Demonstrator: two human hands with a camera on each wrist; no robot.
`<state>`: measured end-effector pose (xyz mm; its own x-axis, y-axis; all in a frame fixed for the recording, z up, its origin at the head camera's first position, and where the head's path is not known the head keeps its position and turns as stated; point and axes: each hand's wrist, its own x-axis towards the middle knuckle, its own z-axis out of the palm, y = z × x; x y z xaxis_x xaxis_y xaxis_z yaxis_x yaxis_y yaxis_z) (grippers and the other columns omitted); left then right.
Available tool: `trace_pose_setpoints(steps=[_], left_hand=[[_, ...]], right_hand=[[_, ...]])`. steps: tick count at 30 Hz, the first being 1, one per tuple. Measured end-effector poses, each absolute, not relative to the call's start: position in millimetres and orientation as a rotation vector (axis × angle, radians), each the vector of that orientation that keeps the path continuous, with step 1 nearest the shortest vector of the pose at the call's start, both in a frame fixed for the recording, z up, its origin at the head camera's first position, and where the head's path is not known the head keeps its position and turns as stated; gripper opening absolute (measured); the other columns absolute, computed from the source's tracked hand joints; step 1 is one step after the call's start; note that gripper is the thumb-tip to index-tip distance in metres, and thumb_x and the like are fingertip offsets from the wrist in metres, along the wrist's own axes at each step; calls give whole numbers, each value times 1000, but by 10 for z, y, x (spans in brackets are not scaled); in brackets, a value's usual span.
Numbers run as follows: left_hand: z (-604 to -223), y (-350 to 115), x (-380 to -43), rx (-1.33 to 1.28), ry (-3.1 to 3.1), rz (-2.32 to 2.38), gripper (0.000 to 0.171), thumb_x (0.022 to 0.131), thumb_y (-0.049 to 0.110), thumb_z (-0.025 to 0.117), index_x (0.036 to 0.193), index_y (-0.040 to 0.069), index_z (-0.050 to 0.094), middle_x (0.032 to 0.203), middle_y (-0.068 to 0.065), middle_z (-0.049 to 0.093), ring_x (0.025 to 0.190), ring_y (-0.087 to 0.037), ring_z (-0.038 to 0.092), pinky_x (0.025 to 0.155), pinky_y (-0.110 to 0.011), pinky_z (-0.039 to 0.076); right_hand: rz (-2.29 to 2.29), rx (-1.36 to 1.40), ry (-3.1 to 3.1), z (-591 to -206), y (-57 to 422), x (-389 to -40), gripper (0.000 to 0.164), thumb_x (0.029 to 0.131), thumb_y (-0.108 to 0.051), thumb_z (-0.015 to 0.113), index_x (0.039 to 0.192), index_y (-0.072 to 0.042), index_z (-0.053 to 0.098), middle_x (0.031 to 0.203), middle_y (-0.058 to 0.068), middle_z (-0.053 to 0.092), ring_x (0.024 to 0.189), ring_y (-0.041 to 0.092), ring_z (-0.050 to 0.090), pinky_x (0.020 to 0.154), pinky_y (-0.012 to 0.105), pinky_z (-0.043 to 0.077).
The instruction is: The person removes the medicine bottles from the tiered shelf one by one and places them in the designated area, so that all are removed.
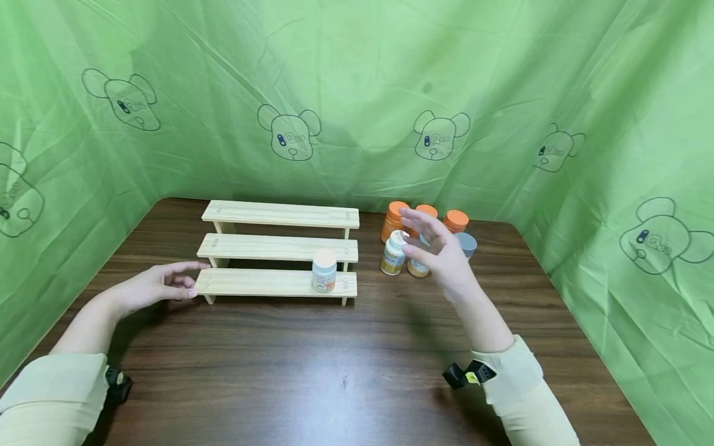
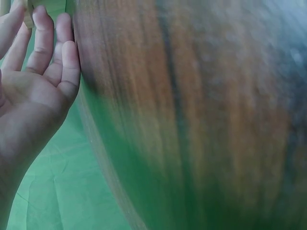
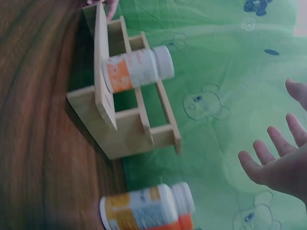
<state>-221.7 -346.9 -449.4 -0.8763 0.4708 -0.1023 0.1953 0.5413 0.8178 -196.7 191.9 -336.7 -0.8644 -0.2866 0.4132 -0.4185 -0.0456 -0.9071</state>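
A three-step wooden rack [image 1: 268, 282] stands on the table. My left hand [image 1: 158, 286] holds the left end of its lowest step, thumb at the front corner and forefinger behind. In the left wrist view, fingertips meet a bit of pale wood [image 2: 29, 15] at the top edge. A white pill bottle with an orange-and-white label [image 1: 324, 272] is upright near that step's right end. My right hand [image 1: 440, 254] hovers over a group of bottles, fingers spread and holding nothing. Nearest it is a white-capped bottle with a yellow label [image 1: 393, 254]; another white-capped bottle [image 1: 417, 267] is partly hidden.
Orange-capped bottles [image 1: 393, 224] stand behind the white-capped ones, and a blue-grey-capped bottle [image 1: 466, 243] shows to the right of the hand. Green cloth [image 1: 357, 93] hangs around the back and sides of the dark wooden table [image 1: 312, 359].
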Motion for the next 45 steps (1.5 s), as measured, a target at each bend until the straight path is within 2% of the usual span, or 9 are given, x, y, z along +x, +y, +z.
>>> trace_pose_setpoints(steps=[7,18,25,30,38,45], left_hand=[[-4506,-3485,-2220,573,2460,1268,61,91,15,63,143,1,34,105,-12,64,90,-5,61,76,-20,45],[-4516,-3487,-2227,566,2471,1257,62,90,16,64,143,1,34,104,-12,64,90,-5,60,77,-19,46],[-4524,-3486,-2221,559,2464,1275,62,90,15,64,143,0,34,103,-12,64,90,-5,61,76,-20,46],[-4531,-3486,-2226,546,2460,1279,63,90,15,64,143,1,34,104,-12,64,90,-6,60,76,-20,45],[-4522,-3490,-2225,535,2464,1269,64,90,16,64,143,1,33,104,-13,64,91,-5,60,77,-20,45],[-4511,-3478,-2221,535,2457,1273,64,90,16,64,143,1,33,103,-13,64,89,-6,60,76,-20,45]], right_hand=[[2114,886,-2090,-3488,1683,-1985,61,83,6,65,139,-5,43,145,9,42,134,27,35,106,54,29],[2092,902,-2266,-3737,1358,-2009,70,83,4,67,144,-15,38,148,1,36,139,26,29,107,46,32],[2131,882,-2327,-3827,1187,-2109,67,84,1,67,142,-22,41,148,1,37,138,25,30,107,50,31],[2147,830,-2381,-3875,1098,-2170,64,84,-4,69,139,-25,45,147,1,39,137,23,32,107,49,31],[2152,843,-2432,-3961,968,-2257,60,84,-7,70,138,-17,46,145,9,42,134,26,38,106,46,34],[2133,825,-2483,-4057,892,-2313,56,83,-11,72,134,-15,51,138,2,51,120,22,49,101,42,39]])
